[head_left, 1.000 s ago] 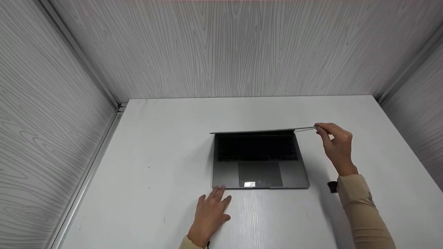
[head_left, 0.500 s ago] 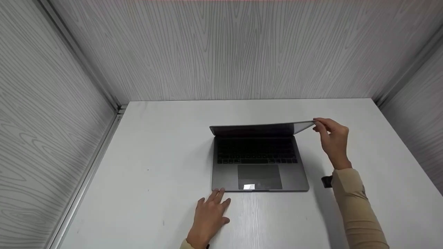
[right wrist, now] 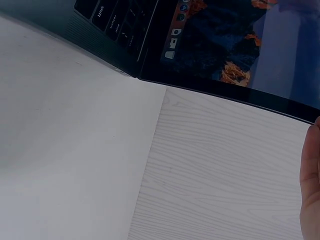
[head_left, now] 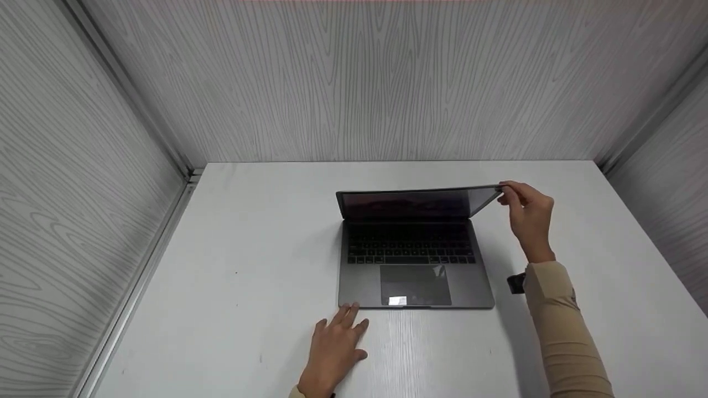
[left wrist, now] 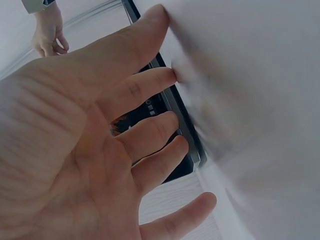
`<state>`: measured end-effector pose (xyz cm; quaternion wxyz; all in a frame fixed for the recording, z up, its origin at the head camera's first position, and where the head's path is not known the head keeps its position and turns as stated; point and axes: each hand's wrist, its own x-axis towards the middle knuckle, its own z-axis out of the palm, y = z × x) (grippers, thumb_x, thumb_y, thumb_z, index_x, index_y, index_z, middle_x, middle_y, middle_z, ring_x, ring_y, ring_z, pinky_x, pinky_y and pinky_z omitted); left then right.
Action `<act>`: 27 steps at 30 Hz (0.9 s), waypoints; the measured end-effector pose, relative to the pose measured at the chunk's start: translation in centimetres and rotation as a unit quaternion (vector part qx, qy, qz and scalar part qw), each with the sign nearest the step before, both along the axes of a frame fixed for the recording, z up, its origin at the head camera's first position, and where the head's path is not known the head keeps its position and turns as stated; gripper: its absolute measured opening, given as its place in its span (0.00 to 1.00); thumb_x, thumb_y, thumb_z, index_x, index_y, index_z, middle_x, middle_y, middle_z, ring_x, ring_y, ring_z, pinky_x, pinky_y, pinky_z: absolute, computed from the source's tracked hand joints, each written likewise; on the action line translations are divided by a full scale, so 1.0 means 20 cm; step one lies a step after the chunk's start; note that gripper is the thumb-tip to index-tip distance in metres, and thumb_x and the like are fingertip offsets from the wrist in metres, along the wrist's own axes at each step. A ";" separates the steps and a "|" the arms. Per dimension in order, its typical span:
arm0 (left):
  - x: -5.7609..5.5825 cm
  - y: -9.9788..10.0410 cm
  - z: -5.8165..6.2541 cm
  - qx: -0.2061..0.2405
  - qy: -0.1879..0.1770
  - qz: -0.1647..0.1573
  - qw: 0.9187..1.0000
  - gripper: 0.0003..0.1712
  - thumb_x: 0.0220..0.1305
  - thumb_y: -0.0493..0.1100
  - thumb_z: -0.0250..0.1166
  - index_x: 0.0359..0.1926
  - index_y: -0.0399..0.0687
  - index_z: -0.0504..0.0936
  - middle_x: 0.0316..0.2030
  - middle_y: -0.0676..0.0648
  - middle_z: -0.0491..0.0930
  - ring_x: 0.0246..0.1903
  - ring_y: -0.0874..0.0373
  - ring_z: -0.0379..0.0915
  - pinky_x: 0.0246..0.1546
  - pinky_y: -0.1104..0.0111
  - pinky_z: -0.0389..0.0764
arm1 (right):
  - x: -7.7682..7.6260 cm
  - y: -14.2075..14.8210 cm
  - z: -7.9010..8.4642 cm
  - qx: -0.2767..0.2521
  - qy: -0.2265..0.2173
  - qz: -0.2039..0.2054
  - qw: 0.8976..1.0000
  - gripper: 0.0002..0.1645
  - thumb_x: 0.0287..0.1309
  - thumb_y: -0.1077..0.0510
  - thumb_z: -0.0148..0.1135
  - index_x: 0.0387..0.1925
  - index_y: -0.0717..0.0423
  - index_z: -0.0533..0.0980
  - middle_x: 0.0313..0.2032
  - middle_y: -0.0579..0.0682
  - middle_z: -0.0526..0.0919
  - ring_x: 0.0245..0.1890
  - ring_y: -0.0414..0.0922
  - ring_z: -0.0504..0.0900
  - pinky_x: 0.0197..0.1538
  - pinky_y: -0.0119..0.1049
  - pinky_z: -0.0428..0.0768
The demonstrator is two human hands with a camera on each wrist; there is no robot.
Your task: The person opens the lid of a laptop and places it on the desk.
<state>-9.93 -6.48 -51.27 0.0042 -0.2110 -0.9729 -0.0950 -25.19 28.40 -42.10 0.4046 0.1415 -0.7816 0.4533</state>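
Observation:
A grey laptop sits on the white table with its lid raised and leaning back. Its screen is lit with a dark rocky picture and a row of icons, as the right wrist view shows. My right hand pinches the top right corner of the lid between thumb and fingers. At the laptop's front left, my left hand lies with fingers spread, two fingertips on the front edge of the base. In the left wrist view the palm and spread fingers cover part of the laptop.
The white table runs back to a wood-grain panel. Similar panels stand at the left and right, with a metal rail along the left edge. A dark band shows at the right wrist beside the tan sleeve.
The lid has tilted further back with my right hand, so more of the screen and keyboard shows. My left hand has stayed at the front edge.

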 end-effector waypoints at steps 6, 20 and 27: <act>0.00 0.00 0.00 0.000 0.002 0.004 1.000 0.32 0.40 0.50 0.84 0.51 0.48 0.89 0.62 0.40 0.78 0.63 0.45 0.73 0.49 0.42 0.80 | -0.02 0.00 0.01 0.000 0.003 -0.009 1.000 0.06 0.62 0.80 0.58 0.37 0.80 0.81 0.32 0.70 0.85 0.29 0.27 0.81 0.37 0.18 0.77; 0.01 0.00 0.00 0.014 0.009 -0.007 1.000 0.33 0.39 0.50 0.84 0.50 0.47 0.89 0.62 0.39 0.78 0.63 0.43 0.73 0.48 0.42 0.80 | -0.07 0.00 0.04 -0.003 0.000 -0.019 1.000 0.06 0.62 0.78 0.60 0.37 0.80 0.82 0.34 0.72 0.85 0.38 0.23 0.81 0.45 0.20 0.75; 0.01 -0.01 0.00 0.006 0.007 -0.005 1.000 0.33 0.40 0.50 0.84 0.51 0.47 0.89 0.62 0.40 0.78 0.63 0.44 0.73 0.49 0.42 0.80 | -0.11 0.00 0.03 -0.020 -0.029 -0.022 0.999 0.07 0.64 0.77 0.59 0.39 0.82 0.81 0.34 0.73 0.85 0.36 0.24 0.80 0.45 0.20 0.75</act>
